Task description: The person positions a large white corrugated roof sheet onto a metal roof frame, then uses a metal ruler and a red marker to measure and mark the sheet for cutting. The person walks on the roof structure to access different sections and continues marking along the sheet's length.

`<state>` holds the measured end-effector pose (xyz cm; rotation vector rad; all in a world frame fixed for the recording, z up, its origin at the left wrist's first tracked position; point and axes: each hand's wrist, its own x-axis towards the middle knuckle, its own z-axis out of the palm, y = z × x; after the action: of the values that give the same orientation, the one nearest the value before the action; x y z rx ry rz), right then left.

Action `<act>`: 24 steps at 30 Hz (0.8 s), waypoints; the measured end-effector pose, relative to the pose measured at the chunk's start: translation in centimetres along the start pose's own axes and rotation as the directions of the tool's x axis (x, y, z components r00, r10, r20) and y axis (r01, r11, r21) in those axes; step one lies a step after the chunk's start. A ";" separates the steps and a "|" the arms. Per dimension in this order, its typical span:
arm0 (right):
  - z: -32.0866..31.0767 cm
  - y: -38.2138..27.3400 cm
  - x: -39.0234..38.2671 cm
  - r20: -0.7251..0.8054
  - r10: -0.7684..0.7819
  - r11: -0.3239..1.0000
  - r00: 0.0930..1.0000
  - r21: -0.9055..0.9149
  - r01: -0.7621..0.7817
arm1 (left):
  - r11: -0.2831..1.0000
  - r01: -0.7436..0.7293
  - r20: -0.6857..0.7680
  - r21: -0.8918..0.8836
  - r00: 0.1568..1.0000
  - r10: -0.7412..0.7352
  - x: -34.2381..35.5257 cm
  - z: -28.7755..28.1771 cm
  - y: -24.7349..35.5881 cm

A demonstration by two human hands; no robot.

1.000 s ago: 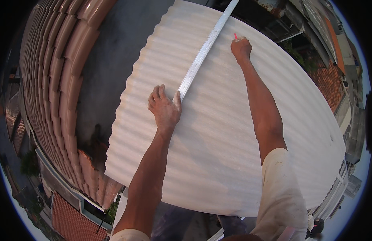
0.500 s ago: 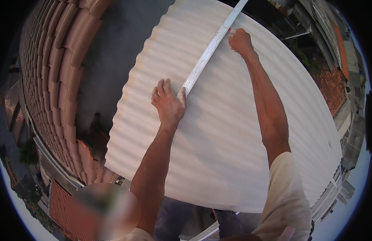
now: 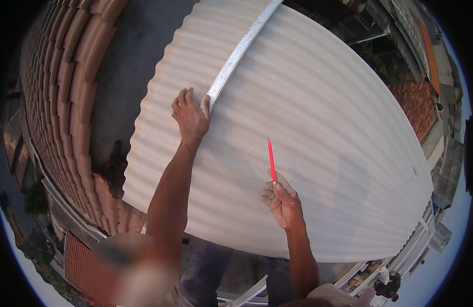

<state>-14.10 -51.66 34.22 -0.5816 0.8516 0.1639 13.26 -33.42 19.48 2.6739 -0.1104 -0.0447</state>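
A large off-white corrugated roofing sheet point(image 3: 328, 117) spreads out in front of me. Across its upper left part lies a long, narrow metal bar point(image 3: 240, 49), running from my left hand toward the far edge. My left hand point(image 3: 191, 119) rests on the sheet with fingers spread, its thumb against the near end of the bar. Over the sheet, nearer to me and further right, my right hand point(image 3: 284, 202) pinches a red pencil point(image 3: 272, 162) between thumb and fingers, its tip pointing away from me.
Brown roof tiles point(image 3: 75, 77) rise along the left, with a dark grey gap between them and the sheet. Below the sheet's near edge are my legs and a pale metal frame member point(image 3: 249, 293). A person point(image 3: 389, 284) appears at the lower right, beyond the sheet.
My right hand has drawn back toward me from the far part of the bar, bringing the pencil into plain sight. My left hand stays at the bar's near end; the whole view has shifted slightly.
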 end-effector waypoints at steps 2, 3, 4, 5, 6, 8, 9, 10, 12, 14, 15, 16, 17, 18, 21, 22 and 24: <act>-3.8 1.5 -3.4 0.017 -0.007 0.988 1.000 0.154 0.004 | 1.000 0.003 0.000 -0.021 1.000 -0.003 0.2 -0.5 0.4; -4.8 1.7 -5.0 0.028 -0.006 0.974 1.000 0.228 -0.001 | 0.999 -0.027 -0.011 -0.023 1.000 0.026 0.1 -0.7 0.1; -5.8 1.6 -6.3 0.092 -0.003 0.973 0.996 0.229 -0.019 | 0.998 -0.055 -0.023 -0.023 0.998 0.054 -0.1 -1.0 -0.2; -6.5 1.6 -7.5 0.151 -0.004 0.971 0.988 0.238 -0.032 | 0.996 -0.092 -0.031 -0.021 0.995 0.091 -0.4 -1.4 0.1; -7.3 1.5 -8.6 0.212 -0.006 0.968 0.977 0.246 -0.048 | 0.993 -0.107 0.036 0.041 0.994 0.106 -1.0 -1.9 0.4; -10.8 1.5 -10.4 0.268 0.050 0.980 0.962 0.172 -0.098 | 0.976 -0.146 0.173 0.162 0.978 0.118 -2.6 -3.3 1.1; -12.0 1.4 -11.1 0.297 0.086 0.983 0.951 0.130 -0.129 | 0.983 -0.120 0.164 0.141 0.982 0.097 -3.7 -3.2 0.1; -12.9 1.3 -11.9 0.208 0.086 0.996 0.974 0.004 -0.089 | 0.988 -0.093 0.154 0.120 0.985 0.074 -4.9 -2.8 -1.2; -13.3 1.1 -13.3 0.010 0.035 0.969 0.999 -0.245 -0.032 | 0.993 -0.108 0.197 0.039 0.975 0.098 -6.7 -3.6 -1.0; -12.0 0.1 -14.1 0.015 -0.202 0.635 0.979 -0.760 0.142 | 0.984 -0.165 0.277 -0.073 0.944 0.179 -8.7 -4.8 0.3; -10.6 -1.0 -14.3 0.070 -0.307 0.356 0.949 -0.916 0.183 | 0.971 -0.208 0.283 -0.119 0.930 0.234 -10.5 -5.6 2.0; -8.9 -2.1 -14.6 0.205 -0.416 0.200 0.886 -0.930 0.309 | 0.953 -0.252 0.286 -0.168 0.913 0.291 -12.4 -6.4 4.1; -7.1 -3.3 -14.8 0.345 -0.497 0.027 0.796 -0.911 0.411 | 0.947 -0.240 0.359 -0.211 0.882 0.304 -14.2 -7.4 6.1; -5.9 -4.6 -14.6 0.484 -0.544 -0.155 0.685 -0.861 0.485 | 0.943 -0.223 0.421 -0.246 0.852 0.311 -16.2 -8.3 8.2; -4.5 -6.8 -13.6 0.673 -0.496 -0.412 0.549 -0.739 0.533 | 0.915 -0.209 0.553 -0.344 0.743 0.377 -22.9 -10.7 11.8; -4.0 -7.5 -13.8 0.682 -0.420 -0.472 0.599 -0.728 0.497 | 0.896 -0.201 0.542 -0.395 0.737 0.404 -25.1 -11.8 12.8; -4.1 -8.8 -14.3 0.700 -0.238 -0.583 0.674 -0.658 0.477 | 0.864 -0.204 0.568 -0.460 0.681 0.463 -29.4 -13.3 14.5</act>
<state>-23.07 -59.95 46.51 -2.6698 -0.1492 0.0983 -16.40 -37.88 38.31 2.0946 -0.7557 -0.8273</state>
